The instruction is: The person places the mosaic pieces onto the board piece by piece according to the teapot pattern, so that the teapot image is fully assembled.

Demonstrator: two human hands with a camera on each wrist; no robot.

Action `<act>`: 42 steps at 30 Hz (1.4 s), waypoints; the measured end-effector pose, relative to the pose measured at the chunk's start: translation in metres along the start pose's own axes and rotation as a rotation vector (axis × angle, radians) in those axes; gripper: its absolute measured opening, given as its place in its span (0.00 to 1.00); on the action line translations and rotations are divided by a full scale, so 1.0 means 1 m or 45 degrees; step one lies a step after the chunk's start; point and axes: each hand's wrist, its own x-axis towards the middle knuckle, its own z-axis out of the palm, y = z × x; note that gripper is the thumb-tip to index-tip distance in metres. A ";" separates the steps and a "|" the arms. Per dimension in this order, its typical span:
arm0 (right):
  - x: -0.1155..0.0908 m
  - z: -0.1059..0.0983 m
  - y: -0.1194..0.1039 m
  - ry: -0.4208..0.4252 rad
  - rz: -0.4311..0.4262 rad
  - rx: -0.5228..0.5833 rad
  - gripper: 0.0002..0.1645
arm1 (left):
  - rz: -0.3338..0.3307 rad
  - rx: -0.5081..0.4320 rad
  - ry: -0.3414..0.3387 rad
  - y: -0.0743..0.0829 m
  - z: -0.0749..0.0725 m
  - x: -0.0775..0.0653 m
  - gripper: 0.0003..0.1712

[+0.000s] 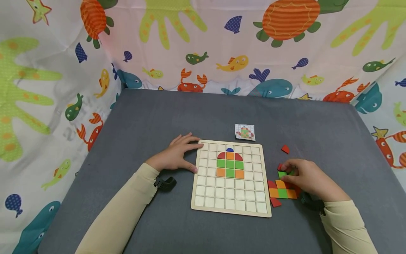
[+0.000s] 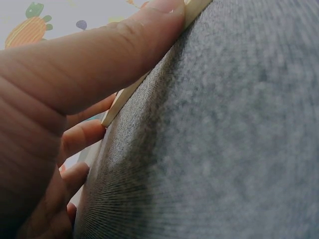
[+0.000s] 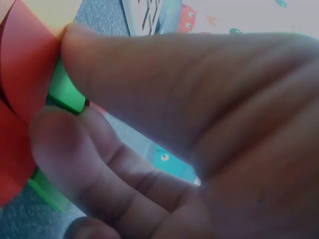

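A wooden grid board [image 1: 209, 203] lies on the grey table. Blue, red, orange and green tiles sit in its upper middle cells, with a green tile [image 1: 229, 164] at the centre. My left hand [image 1: 176, 152] is spread at the board's left edge, thumb and fingertips touching the rim [image 2: 122, 102]. To the right of the board, my right hand [image 1: 304, 174] is over a cluster of loose tiles. Between its thumb and fingers a green tile [image 3: 69, 89] shows, seemingly pinched, partly covered by the thumb. Red pieces [image 3: 30, 59] lie close to the fingertips.
A small printed pattern card [image 1: 245, 132] lies beyond the board's far edge. One red piece [image 1: 285, 149] is apart from the others. Orange tiles [image 1: 274, 193] and a red piece [image 1: 275, 202] lie against or near the board's right side. A patterned curtain [image 1: 215, 46] stands behind the table.
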 end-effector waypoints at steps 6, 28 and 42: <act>0.003 0.001 -0.006 -0.010 -0.015 -0.008 0.13 | 0.001 -0.003 0.003 0.001 -0.001 0.000 0.57; 0.030 0.003 -0.063 -0.116 -0.241 0.021 0.07 | -0.011 -0.017 0.004 -0.002 -0.001 -0.002 0.57; 0.039 0.019 -0.085 -0.264 -0.362 0.125 0.09 | 0.013 -0.015 -0.012 0.002 -0.003 -0.003 0.56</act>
